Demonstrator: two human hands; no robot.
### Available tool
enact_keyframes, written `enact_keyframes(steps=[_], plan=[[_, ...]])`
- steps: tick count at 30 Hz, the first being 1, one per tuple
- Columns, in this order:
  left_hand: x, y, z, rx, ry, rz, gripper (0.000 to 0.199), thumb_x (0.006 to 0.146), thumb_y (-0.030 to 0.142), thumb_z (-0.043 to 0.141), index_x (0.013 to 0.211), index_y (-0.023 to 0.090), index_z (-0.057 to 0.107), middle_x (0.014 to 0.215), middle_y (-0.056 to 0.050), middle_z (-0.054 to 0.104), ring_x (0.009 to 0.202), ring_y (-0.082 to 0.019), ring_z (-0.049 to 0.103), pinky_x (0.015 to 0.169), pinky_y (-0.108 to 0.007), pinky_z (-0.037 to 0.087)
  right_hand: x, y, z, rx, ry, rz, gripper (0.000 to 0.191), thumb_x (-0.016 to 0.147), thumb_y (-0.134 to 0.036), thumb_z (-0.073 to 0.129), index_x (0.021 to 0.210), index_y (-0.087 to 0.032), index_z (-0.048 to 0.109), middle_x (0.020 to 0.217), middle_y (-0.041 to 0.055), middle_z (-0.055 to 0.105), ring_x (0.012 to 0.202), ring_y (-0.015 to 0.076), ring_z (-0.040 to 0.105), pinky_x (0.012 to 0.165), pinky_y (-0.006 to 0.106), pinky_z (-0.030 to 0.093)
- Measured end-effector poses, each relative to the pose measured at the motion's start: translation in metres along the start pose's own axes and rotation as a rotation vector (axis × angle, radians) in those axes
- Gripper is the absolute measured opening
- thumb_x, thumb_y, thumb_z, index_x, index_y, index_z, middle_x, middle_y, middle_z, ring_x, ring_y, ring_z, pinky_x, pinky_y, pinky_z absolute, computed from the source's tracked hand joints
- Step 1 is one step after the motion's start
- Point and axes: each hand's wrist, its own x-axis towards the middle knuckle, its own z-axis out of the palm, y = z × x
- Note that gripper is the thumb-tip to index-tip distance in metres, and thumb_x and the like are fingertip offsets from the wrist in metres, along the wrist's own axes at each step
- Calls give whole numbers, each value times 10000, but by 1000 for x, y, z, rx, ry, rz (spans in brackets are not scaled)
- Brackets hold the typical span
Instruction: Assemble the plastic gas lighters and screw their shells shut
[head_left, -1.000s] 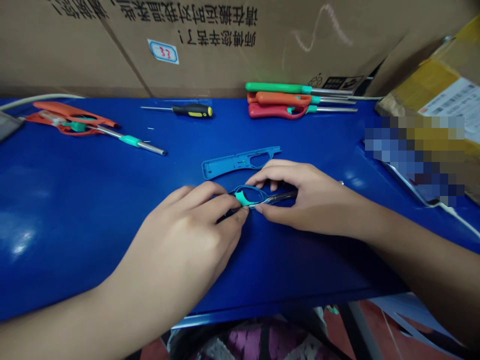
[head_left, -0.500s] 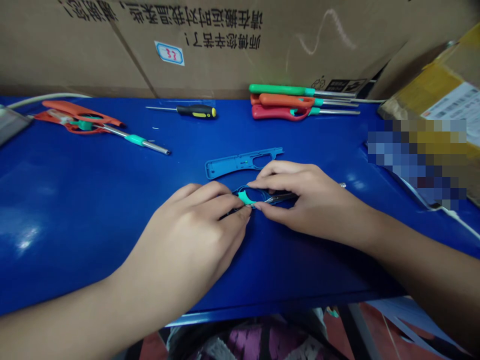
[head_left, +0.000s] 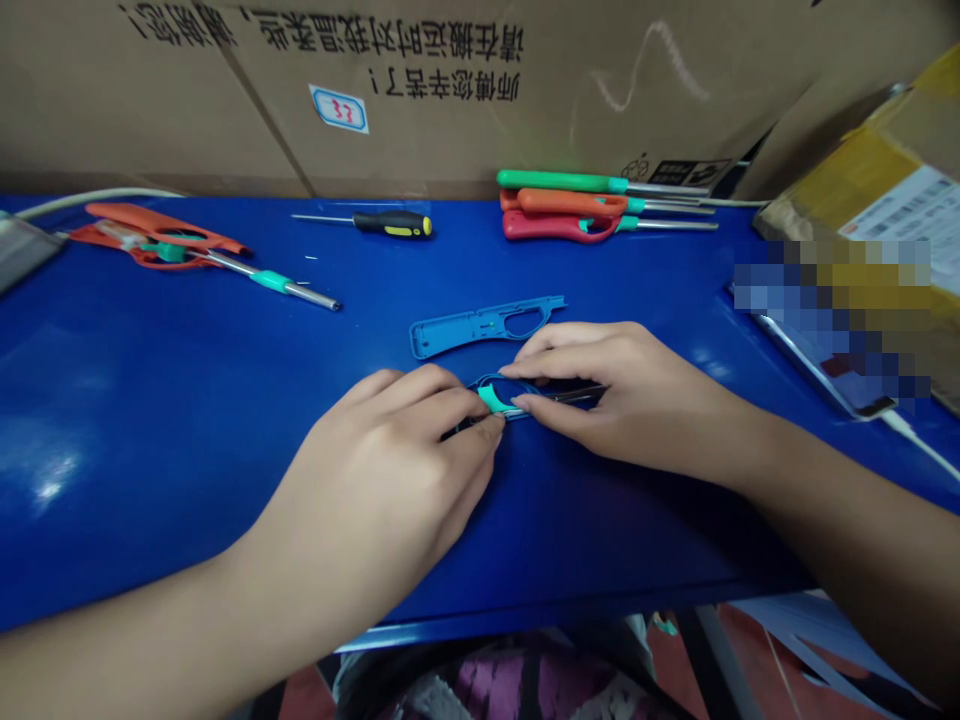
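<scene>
Near the middle of the blue table, both my hands hold an opened lighter with a long metal tube. Its blue half-shell (head_left: 523, 382) has a teal trigger (head_left: 493, 398) in it. My left hand (head_left: 397, 450) is closed around the handle end, fingertips beside the trigger; that end is mostly hidden. My right hand (head_left: 645, 400) grips near the finger loop with thumb and fingers, and the metal tube (head_left: 577, 395) runs under its palm. Just beyond the hands lies the other blue half-shell (head_left: 450, 332), its inner side up.
A screwdriver (head_left: 394, 223) lies at the back. Several lighters, among them a red one (head_left: 547, 224), are stacked at back right. An opened orange lighter (head_left: 169, 235) rests at left. A large cardboard box (head_left: 435, 140) stands behind; a phone (head_left: 847, 375) lies at right.
My right hand has shifted slightly, its thumb a little further along the lighter. The tube's far tip, seen earlier beyond that hand, is now hidden. My left hand stays nearly still.
</scene>
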Motion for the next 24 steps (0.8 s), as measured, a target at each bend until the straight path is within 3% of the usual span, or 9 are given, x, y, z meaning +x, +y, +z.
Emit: enact_keyframes(steps=[10, 17, 24], plan=[[0, 0, 1, -6, -1, -2, 167, 957, 200, 578, 951, 185, 744, 890, -44, 737, 885, -264, 669, 726, -424, 475, -3, 1, -2, -321, -49, -92, 215, 961, -308, 588, 1076, -240, 755, 1145, 54, 758, 1031, 256, 697, 906, 392, 508], [0, -1, 2, -15, 12, -8, 171, 965, 206, 572, 939, 189, 741, 870, -31, 741, 874, -260, 676, 698, -421, 461, -3, -2, -3, -143, -33, -51, 199, 938, -224, 613, 1086, -197, 744, 1095, 49, 756, 991, 206, 702, 879, 327, 529], [-1, -3, 0, -31, 17, 0, 183, 972, 223, 568, 921, 196, 742, 887, -28, 760, 888, -255, 684, 708, -420, 453, -3, -1, -7, -48, -39, -30, 233, 910, -161, 610, 1071, -245, 756, 1060, 23, 761, 970, 197, 705, 865, 323, 532]])
